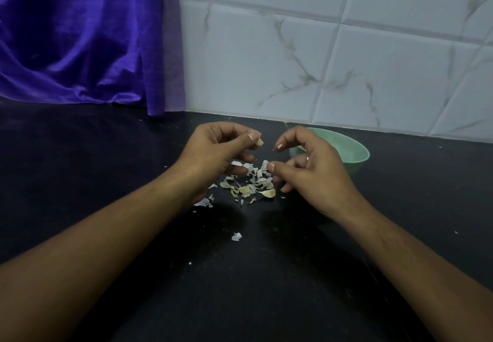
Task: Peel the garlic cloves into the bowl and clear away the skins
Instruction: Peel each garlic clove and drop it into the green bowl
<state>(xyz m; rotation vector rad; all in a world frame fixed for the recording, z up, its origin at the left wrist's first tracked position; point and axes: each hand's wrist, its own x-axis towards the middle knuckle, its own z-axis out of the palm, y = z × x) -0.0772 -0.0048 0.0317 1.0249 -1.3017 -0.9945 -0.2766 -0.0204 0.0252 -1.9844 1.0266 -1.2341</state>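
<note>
My left hand (213,152) pinches a small pale garlic clove (259,142), mostly bare, above the black tabletop (266,275). My right hand (314,171) is loosely curled beside it; whether it holds a scrap, I cannot tell. The papery white skins (250,184) lie uncleared. The round pale green bowl (357,152) hides its contents, so I judge I'm midway.

Papery skins (249,181), matt black counter (106,160)

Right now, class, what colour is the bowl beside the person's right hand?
Pale mint green. The bowl shows best in the head view.
</note>
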